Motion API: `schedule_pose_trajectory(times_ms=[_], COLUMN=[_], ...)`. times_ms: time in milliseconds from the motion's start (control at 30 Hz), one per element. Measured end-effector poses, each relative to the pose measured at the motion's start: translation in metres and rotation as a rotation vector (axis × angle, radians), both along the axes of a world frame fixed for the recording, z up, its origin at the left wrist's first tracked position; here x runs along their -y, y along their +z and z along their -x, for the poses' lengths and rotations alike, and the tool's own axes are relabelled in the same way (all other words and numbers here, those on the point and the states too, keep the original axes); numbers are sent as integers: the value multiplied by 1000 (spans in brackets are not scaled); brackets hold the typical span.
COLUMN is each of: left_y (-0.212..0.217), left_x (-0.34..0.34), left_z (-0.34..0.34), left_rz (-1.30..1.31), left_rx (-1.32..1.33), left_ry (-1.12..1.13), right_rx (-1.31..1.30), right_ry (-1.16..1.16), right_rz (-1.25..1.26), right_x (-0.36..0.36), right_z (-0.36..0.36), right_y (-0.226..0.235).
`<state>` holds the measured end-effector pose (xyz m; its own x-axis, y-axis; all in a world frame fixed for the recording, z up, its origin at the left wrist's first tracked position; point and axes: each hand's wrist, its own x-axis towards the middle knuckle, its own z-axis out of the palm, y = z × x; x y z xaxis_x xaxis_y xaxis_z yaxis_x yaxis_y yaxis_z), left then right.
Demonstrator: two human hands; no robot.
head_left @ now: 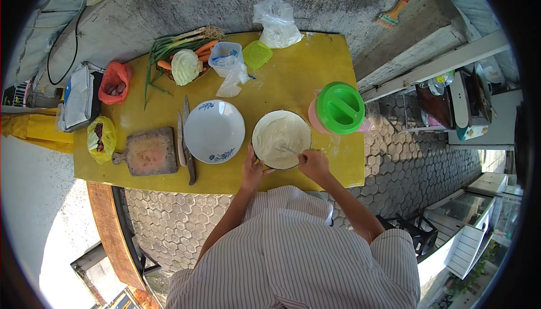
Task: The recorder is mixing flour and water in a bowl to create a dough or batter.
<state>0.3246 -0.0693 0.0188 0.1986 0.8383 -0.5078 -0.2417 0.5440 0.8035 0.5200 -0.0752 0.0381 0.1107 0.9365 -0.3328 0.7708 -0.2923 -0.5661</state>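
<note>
A dark bowl (258, 150) full of pale white batter stands near the front edge of the yellow table (293, 78). My left hand (252, 169) grips the bowl's near left rim. My right hand (313, 163) holds a thin metal utensil (290, 150) whose end dips into the batter. An empty white plate with blue flower marks (214, 131) lies just left of the bowl.
A pink jug with a green lid (340, 108) stands right of the bowl. A wooden board (149, 151) and two knives (186, 140) lie left of the plate. Vegetables in a basket (186, 61), plastic tubs (228, 58) and bags (277, 23) sit at the back.
</note>
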Motion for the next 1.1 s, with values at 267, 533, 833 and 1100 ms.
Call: schedule_pose_trajectory(times_ms=[267, 533, 833, 1100], left_y=[-6, -5, -9, -5], left_x=[1, 2, 2, 5], left_z=[3, 5, 1, -2], left_rz=[10, -17, -30, -23], left_rx=[11, -4, 27, 4], left_ry=[1, -1, 42, 48], right_rx=[39, 27, 63, 39], right_ry=[187, 100, 23, 25], right_rz=[-32, -57, 46, -48], right_x=[3, -8, -22, -14], right_z=[-4, -9, -17, -11], right_y=[6, 2, 2, -2])
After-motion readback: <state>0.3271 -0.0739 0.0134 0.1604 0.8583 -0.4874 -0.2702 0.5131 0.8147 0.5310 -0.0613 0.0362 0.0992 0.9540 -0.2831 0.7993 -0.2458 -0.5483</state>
